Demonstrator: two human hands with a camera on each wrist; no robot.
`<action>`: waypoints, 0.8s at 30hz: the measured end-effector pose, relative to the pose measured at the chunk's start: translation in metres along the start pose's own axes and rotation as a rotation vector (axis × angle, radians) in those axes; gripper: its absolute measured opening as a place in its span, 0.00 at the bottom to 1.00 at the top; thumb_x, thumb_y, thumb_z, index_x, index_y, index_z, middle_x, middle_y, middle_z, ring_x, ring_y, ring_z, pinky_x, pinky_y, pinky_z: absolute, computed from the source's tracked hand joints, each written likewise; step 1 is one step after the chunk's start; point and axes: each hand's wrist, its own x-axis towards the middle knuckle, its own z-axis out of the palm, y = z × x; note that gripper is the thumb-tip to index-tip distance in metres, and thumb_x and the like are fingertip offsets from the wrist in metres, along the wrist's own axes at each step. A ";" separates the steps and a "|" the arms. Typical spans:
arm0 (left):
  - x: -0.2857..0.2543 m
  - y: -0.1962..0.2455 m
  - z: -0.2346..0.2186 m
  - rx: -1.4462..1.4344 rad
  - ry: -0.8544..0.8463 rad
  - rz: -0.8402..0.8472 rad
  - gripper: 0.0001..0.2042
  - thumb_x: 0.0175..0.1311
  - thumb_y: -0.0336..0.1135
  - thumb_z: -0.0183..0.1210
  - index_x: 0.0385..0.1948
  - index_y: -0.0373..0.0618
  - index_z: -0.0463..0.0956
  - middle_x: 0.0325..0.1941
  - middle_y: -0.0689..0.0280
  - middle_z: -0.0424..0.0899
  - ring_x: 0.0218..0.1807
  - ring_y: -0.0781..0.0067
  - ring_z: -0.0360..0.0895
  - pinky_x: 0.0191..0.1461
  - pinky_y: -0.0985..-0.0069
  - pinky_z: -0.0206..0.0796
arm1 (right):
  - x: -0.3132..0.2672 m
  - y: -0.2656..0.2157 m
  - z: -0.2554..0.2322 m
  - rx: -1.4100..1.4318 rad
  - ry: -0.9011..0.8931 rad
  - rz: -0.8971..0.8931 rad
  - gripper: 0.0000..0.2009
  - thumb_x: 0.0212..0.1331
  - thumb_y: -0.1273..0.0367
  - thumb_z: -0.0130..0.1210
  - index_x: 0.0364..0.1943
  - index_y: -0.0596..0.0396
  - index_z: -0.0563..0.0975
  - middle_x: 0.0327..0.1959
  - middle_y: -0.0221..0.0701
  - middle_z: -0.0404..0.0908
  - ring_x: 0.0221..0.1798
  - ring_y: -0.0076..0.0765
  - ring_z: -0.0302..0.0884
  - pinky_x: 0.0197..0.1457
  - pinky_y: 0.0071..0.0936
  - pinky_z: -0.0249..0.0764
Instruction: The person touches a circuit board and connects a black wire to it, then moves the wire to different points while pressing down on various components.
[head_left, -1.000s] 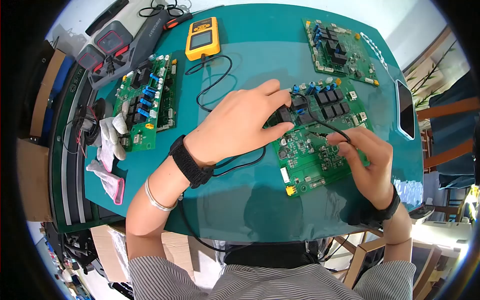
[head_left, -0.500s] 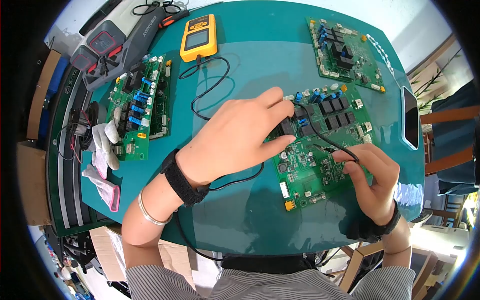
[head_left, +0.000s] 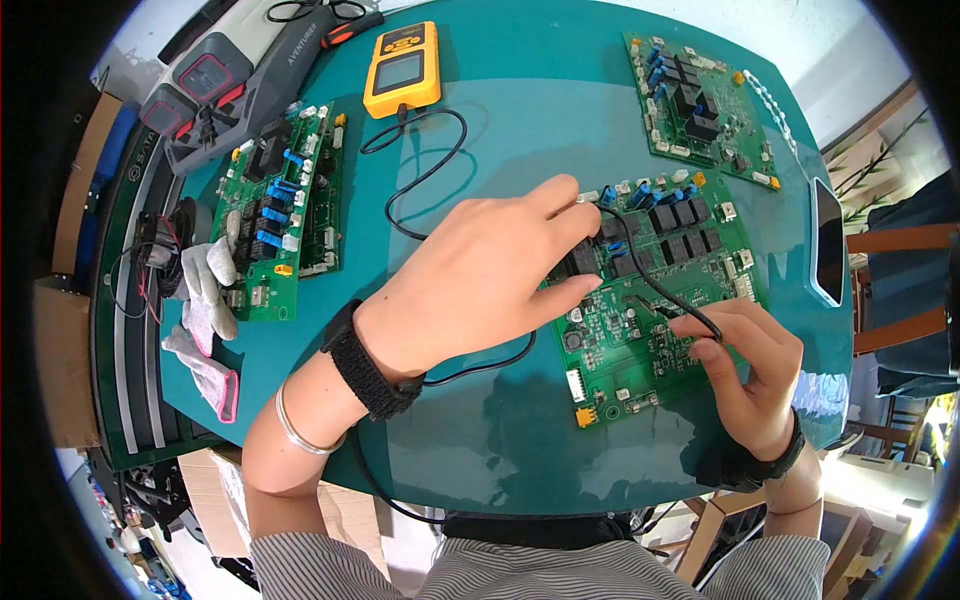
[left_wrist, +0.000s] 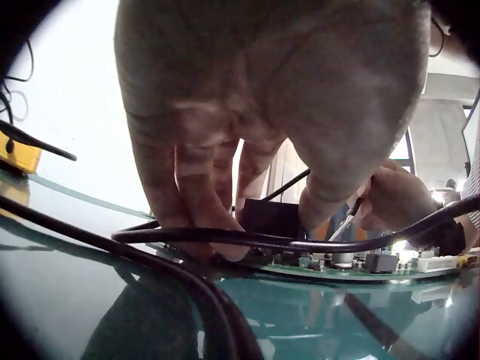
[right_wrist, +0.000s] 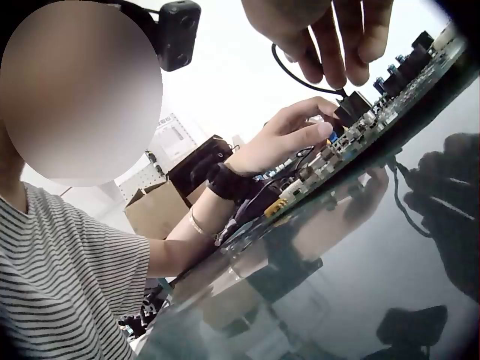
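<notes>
A green circuit board (head_left: 640, 365) lies on the table in front of me, with black relays and blue parts on it. My left hand (head_left: 490, 270) reaches over its left side, fingers and thumb bent around a black relay (left_wrist: 274, 219). The right hand (head_left: 745, 375) pinches a black cable (head_left: 690, 305) between thumb and fingers above the board's right half. From that grip a thin, pointed metal tip (left_wrist: 345, 225) slants down to the board's small parts. The cable arcs from beside the left fingers to the right hand. A yellow handheld meter (head_left: 402, 70) with a screen lies beyond my left hand.
Stacked circuit boards (head_left: 275, 215) lie at left beside work gloves (head_left: 208, 290) and a grey tool case (head_left: 250, 90). Another board (head_left: 700, 110) lies far right, near a phone (head_left: 826, 240). Loose black cable (left_wrist: 195, 285) runs below the left hand.
The head view has shifted a little, so the board and right hand sit slightly lower and further right. Both hands keep their places at the board.
</notes>
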 end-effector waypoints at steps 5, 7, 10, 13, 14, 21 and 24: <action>0.000 0.001 -0.001 0.008 -0.017 -0.015 0.16 0.62 0.36 0.67 0.48 0.41 0.76 0.42 0.58 0.74 0.36 0.49 0.79 0.37 0.59 0.70 | -0.001 0.001 0.000 -0.002 -0.018 -0.017 0.09 0.58 0.79 0.63 0.42 0.60 0.86 0.36 0.39 0.86 0.34 0.41 0.86 0.36 0.29 0.78; 0.001 0.000 -0.001 0.006 -0.018 -0.011 0.16 0.62 0.36 0.67 0.48 0.41 0.76 0.42 0.59 0.74 0.36 0.49 0.79 0.37 0.59 0.71 | -0.001 0.003 0.000 0.013 -0.019 -0.015 0.09 0.57 0.79 0.63 0.42 0.60 0.86 0.36 0.38 0.87 0.34 0.40 0.85 0.36 0.28 0.78; 0.000 -0.001 -0.001 -0.005 -0.020 -0.015 0.17 0.62 0.36 0.68 0.48 0.41 0.76 0.43 0.59 0.74 0.36 0.50 0.79 0.38 0.59 0.71 | 0.000 0.006 0.001 0.026 -0.031 -0.045 0.10 0.55 0.79 0.64 0.42 0.60 0.86 0.36 0.38 0.87 0.32 0.39 0.85 0.35 0.28 0.78; 0.001 -0.001 -0.001 -0.015 -0.026 -0.020 0.17 0.61 0.36 0.68 0.48 0.42 0.76 0.43 0.59 0.74 0.37 0.50 0.79 0.38 0.60 0.71 | -0.001 0.004 -0.001 0.017 -0.029 -0.008 0.11 0.54 0.79 0.64 0.42 0.60 0.86 0.36 0.38 0.87 0.32 0.38 0.85 0.35 0.27 0.78; 0.001 -0.001 -0.001 -0.015 -0.028 -0.021 0.17 0.61 0.36 0.69 0.48 0.42 0.75 0.43 0.60 0.74 0.37 0.50 0.79 0.38 0.60 0.70 | -0.001 0.004 -0.002 0.013 -0.039 -0.006 0.11 0.54 0.80 0.64 0.42 0.60 0.86 0.36 0.38 0.87 0.32 0.38 0.85 0.35 0.28 0.78; 0.000 -0.002 0.000 -0.025 -0.004 -0.001 0.17 0.61 0.36 0.69 0.48 0.42 0.75 0.43 0.60 0.74 0.35 0.51 0.78 0.37 0.61 0.70 | -0.001 0.005 -0.001 0.117 -0.176 -0.058 0.14 0.55 0.78 0.64 0.47 0.59 0.87 0.39 0.38 0.89 0.31 0.38 0.83 0.33 0.30 0.76; 0.000 -0.002 -0.001 -0.036 -0.011 -0.006 0.17 0.60 0.35 0.70 0.48 0.43 0.75 0.42 0.60 0.74 0.35 0.52 0.78 0.36 0.62 0.70 | 0.003 0.009 0.003 0.116 -0.218 -0.121 0.17 0.55 0.78 0.64 0.50 0.59 0.86 0.41 0.37 0.88 0.30 0.40 0.82 0.32 0.32 0.75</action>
